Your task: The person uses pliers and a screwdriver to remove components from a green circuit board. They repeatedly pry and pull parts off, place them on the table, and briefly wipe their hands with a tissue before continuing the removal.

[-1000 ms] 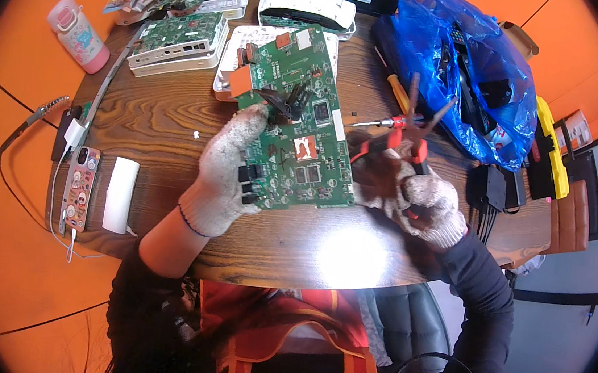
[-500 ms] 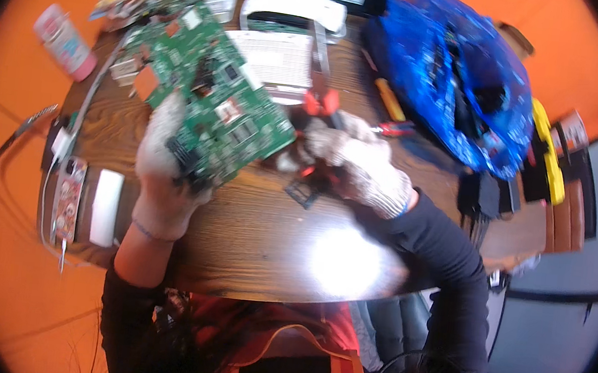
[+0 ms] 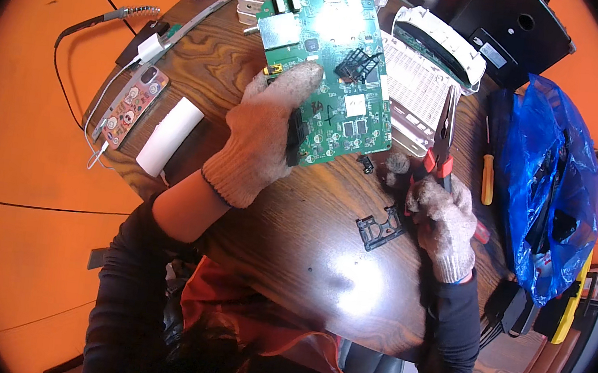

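My left hand (image 3: 269, 125), in a knitted work glove, grips a green circuit board (image 3: 328, 120) by its left edge, thumb across its face. The board is raised above the table, with chips, metal connectors and a black plastic bracket (image 3: 359, 65) on it. In my right hand (image 3: 445, 220), also gloved, are long-nosed pliers (image 3: 443, 140) with red handles, their jaws pointing away from me. The jaws are apart from the board, to its right. On the table between my hands lie a black plastic frame (image 3: 379, 228) and a small black piece (image 3: 365, 164).
A blue plastic bag (image 3: 551, 184) of dark parts stands at the right, beside an orange-handled screwdriver (image 3: 488, 179). Behind the board are a white vented cover (image 3: 415, 82) and a white casing (image 3: 441, 45). A phone (image 3: 132, 107) and a white roll (image 3: 170, 136) lie left.
The whole view has swung, shifting the table's things. The board now stands straighter in my left hand. My right hand has drawn nearer to me, with the pliers still in it.
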{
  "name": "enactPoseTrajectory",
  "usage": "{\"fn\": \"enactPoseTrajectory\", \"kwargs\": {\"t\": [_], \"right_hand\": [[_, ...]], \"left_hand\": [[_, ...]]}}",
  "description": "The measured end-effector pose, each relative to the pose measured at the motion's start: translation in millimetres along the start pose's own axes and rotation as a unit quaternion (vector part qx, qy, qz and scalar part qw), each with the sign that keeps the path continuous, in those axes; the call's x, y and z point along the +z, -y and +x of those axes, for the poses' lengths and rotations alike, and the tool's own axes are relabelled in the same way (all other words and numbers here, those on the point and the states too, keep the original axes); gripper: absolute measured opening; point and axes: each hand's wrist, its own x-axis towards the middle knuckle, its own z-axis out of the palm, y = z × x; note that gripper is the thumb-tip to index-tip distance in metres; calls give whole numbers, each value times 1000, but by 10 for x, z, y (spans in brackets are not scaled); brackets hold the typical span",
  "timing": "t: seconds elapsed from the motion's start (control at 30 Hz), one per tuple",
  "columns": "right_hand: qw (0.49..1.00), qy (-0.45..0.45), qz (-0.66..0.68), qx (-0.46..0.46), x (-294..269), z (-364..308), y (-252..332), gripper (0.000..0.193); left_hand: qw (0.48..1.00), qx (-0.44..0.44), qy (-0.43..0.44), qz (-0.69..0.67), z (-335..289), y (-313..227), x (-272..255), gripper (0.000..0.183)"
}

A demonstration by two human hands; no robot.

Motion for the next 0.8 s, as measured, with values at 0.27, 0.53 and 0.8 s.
{"fn": "enactPoseTrajectory", "kwargs": {"t": [0.27, 0.53, 0.8], "right_hand": [[865, -48, -456, -203, 175, -131, 347, 24], [682, -123, -671, -265, 409, -128, 264, 26], [570, -168, -772, -225, 471, -167, 208, 26]], "left_hand": [[987, -72, 124, -68, -113, 18, 38, 37], [993, -103, 63, -11, -200, 57, 72, 33], [991, -57, 61, 109, -299, 79, 86, 37]]}}
